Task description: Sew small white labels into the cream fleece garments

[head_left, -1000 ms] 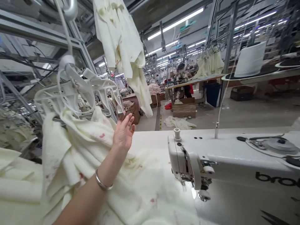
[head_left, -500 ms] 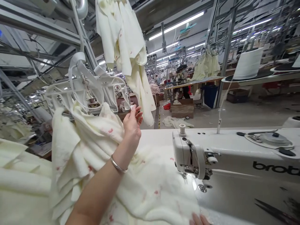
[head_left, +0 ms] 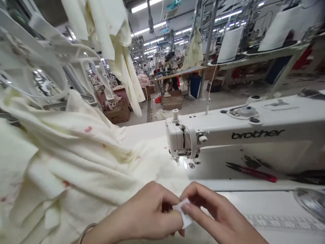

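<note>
White label (head_left: pixel 187 220) pinched between fingers (head_left: pixel 196 207) of left hand (head_left: pixel 149 217) and right hand (head_left: pixel 220 220).

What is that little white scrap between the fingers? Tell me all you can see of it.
The white scrap is small, thin and plain, perhaps fabric or paper; its lower corner hangs free. The left hand and right hand pinch it between fingertips, hiding part of it. It is held above the table, in front of the sewing machine.

A white sewing machine (head_left: pixel 243 135) sits on the table (head_left: pixel 266 203). Red snips (head_left: pixel 254 171) lie under its arm. Cream cloth (head_left: pixel 111 34) hangs up high. A brown box (head_left: pixel 172 101) stands far back.
</note>
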Available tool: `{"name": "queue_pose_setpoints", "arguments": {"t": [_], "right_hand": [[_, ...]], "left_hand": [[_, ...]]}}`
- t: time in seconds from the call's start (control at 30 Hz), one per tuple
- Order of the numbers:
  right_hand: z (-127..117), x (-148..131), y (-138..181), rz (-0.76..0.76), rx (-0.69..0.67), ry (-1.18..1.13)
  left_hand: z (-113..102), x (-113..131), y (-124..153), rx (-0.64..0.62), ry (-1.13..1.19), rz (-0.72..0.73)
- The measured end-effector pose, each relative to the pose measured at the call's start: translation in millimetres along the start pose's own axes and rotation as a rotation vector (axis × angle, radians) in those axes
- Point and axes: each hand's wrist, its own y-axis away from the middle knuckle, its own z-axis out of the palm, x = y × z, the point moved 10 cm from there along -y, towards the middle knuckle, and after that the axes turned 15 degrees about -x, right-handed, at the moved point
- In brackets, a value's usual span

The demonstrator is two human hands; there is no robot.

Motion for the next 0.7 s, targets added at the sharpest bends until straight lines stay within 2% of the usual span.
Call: {"name": "queue_pose_setpoints", "arguments": {"t": [0.03,0.1,0.2,0.3,0.37,0.43,0.5,0.57,0.63,0.7], "right_hand": [[6,0,-6,0.014,-0.048,-0.047],[9,7,-13,0.036,-0.044,-0.1],[8,18,-15,0.041,0.027,-0.115],[10,21,-15,0.05,0.009,-0.107],[7,22,-13,0.06,0.007,-0.079],[1,25,-9,0.05,0.057,0.002],[-9,26,-2,-0.005,0.172,0.199],[-10,22,10,-0.131,0.322,0.526],[3,19,22,-0.264,0.426,0.905],[18,26,27,-0.32,0.453,1.167]], "left_hand": [[-2,-2,2,0.039,-0.048,-0.001],[-10,-4,4,0.136,-0.066,0.017],[-23,-11,5,0.279,0.122,0.11],[-20,-24,0,0.298,0.338,0.149],[-19,-27,-2,0.289,0.37,0.143],[-27,-24,-4,0.313,0.33,0.134],[-46,-16,-7,0.386,0.211,0.121],[-67,-9,-16,0.466,0.006,0.083],[-83,-8,-35,0.518,-0.221,0.043],[-90,-17,-59,0.536,-0.372,0.035]]}}
